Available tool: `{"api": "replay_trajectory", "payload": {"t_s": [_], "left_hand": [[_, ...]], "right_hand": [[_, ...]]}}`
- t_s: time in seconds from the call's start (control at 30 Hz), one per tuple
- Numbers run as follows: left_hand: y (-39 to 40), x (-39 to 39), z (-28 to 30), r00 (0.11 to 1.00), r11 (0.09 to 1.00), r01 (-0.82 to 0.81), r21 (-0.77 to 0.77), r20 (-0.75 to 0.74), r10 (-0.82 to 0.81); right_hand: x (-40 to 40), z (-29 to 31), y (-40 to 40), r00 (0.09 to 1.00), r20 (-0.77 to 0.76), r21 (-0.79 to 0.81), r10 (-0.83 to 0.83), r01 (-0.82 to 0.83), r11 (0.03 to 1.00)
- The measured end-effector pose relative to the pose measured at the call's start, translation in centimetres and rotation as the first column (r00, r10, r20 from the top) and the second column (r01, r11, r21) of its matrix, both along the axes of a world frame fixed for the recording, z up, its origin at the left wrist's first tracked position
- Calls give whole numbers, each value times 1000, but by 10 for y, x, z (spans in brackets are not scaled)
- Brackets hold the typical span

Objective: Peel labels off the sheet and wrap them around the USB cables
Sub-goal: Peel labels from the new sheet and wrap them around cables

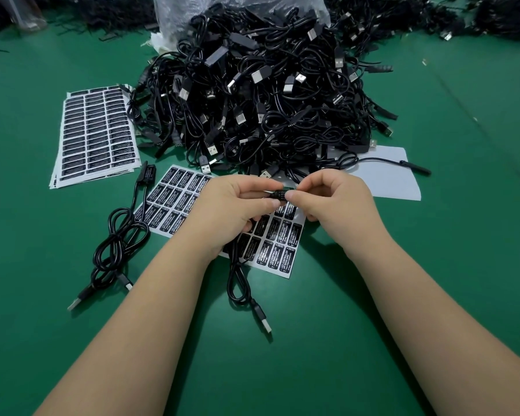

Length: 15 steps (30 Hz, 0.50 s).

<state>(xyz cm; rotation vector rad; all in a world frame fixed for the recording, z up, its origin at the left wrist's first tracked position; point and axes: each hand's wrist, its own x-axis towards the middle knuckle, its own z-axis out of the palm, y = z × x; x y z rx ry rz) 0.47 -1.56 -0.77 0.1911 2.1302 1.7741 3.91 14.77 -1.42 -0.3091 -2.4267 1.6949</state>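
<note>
My left hand [234, 202] and my right hand [333, 199] meet above the label sheet [177, 202], both pinching the small black controller of one USB cable [237, 280]. A black label with white print [282, 195] lies around that controller between my fingertips. The cable hangs down from my left hand and loops onto the green table, its USB plug [263, 321] lying near me. The sheet under my hands holds rows of black labels, with some spots bare at its far right.
A big heap of black USB cables [261, 94] spills from a plastic bag behind the sheet. A stack of label sheets [96, 133] lies at the left. Two cables [117, 241] lie left of my arm. A blank backing sheet [388, 178] lies at the right.
</note>
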Motion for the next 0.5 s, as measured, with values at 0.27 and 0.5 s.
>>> {"api": "replay_trajectory", "payload": {"t_s": [0.27, 0.5], "left_hand": [[5, 2, 0, 1000, 1000, -27, -2, -4, 27], [10, 3, -2, 990, 990, -142, -29, -30, 141]], "right_hand": [[0, -3, -2, 1000, -19, 75, -12, 14, 997], [0, -1, 0, 1000, -7, 58, 5, -5, 998]]}}
